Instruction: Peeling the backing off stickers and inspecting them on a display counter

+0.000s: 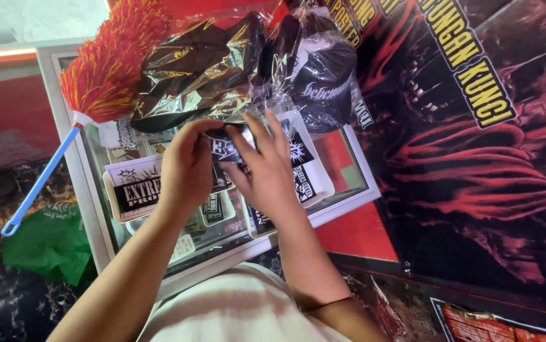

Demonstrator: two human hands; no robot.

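Both hands, left hand (187, 166) and right hand (266, 168), pinch a small black-and-white printed sticker (225, 147) at mid-frame, above the white-framed glass display case (95, 237). Sorting seems underway; an orange feather duster (105, 66) lies upper left.

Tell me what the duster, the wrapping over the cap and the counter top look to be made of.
Duster: fluffy red-and-yellow strands, probably synthetic fibre, on a smooth light-blue handle that looks plastic. Wrapping: thin clear plastic film, crinkled and glossy with sharp highlights. Counter top: likely glass in a white frame, since stickers show through it and it reflects light.
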